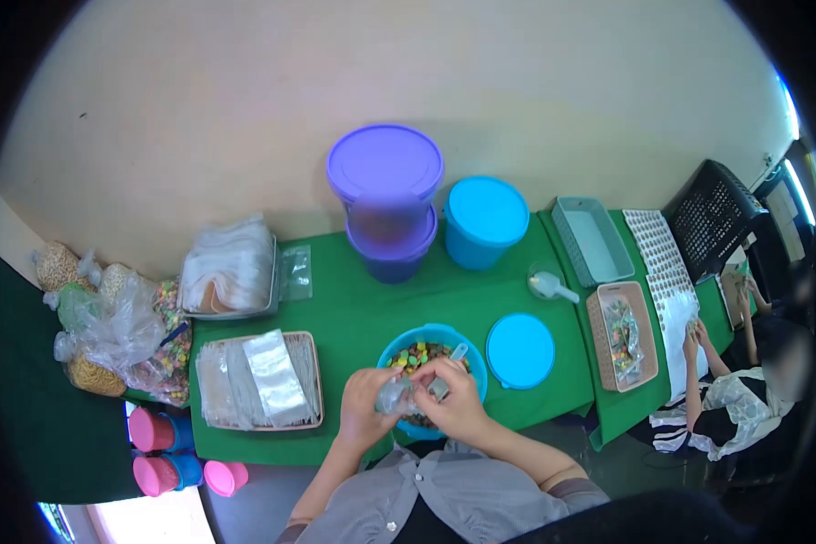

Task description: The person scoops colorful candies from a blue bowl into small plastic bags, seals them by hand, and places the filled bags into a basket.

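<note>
Over a blue bowl (477, 351) of colourful mixed pieces, my left hand (366, 406) is closed around a clear plastic bag (394, 397). My right hand (453, 399) is closed close beside it, with its fingers at the bag's right side and a small pale item between the hands. What exactly the right fingers grip is too small to tell. A light scoop handle (460, 351) sticks up from the bowl's contents. Right of the bowl lies a round blue lid (520, 351).
Flat clear bags fill a basket (317, 381) at left. Purple tubs (385, 163) and a blue tub (487, 222) stand behind. A white scoop (549, 286), a pink basket (648, 340) and a grey tray (598, 240) are at right. Co-workers' hands (692, 340) show far right.
</note>
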### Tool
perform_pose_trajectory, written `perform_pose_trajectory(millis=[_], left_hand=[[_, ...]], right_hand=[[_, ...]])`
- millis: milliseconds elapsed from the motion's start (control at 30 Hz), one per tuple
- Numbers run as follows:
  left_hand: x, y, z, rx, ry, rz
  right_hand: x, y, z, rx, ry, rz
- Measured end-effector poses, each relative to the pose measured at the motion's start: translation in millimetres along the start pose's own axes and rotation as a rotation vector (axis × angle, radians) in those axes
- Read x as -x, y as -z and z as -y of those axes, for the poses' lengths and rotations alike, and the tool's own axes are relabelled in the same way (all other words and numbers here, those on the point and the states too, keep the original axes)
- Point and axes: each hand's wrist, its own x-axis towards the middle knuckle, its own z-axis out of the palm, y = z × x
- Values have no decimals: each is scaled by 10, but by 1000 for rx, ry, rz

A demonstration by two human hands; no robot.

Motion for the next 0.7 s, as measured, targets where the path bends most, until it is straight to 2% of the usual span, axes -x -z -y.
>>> perform_pose_trajectory(millis=[67,100,133,167,267,333,400,467,533,567,600,633,667,700], left_hand=[[-52,10,-63,15,-53,-15],[-65,21,-72,9,-40,-10],[-101,23,-67,8,-112,5],[-117,29,-57,7,-189,19],[-90,43,-34,-90,-260,41],[-19,17,-29,-59,-216,43],[27,9,-25,-49,-170,27],[44,-13,-14,183,-66,-31],[78,-51,21,296,-49,-93],[78,-61,-30,533,99,-171],[91,-67,-62,771,251,-246],[116,-81,30,980,324,-241],[100,-59,0,980,323,-246],[66,-26,-39,1111,329,-312]], right_hand=[[-15,-24,6,-74,-44,6],[-26,-33,-1,-47,9,-20],[-23,-31,8,-54,7,-15],[-25,-19,26,-58,-49,19],[24,-10,-23,-50,-142,92],[56,-9,-33,-403,-374,123],[52,35,-36,-427,-326,165],[4,24,-46,-447,-269,219],[1,45,-89,-226,36,277],[4,91,-76,-182,8,402],[23,68,-60,-178,9,406],[52,13,-38,-128,59,471],[81,-32,-19,-80,110,535],[108,-61,-7,-79,114,538]])
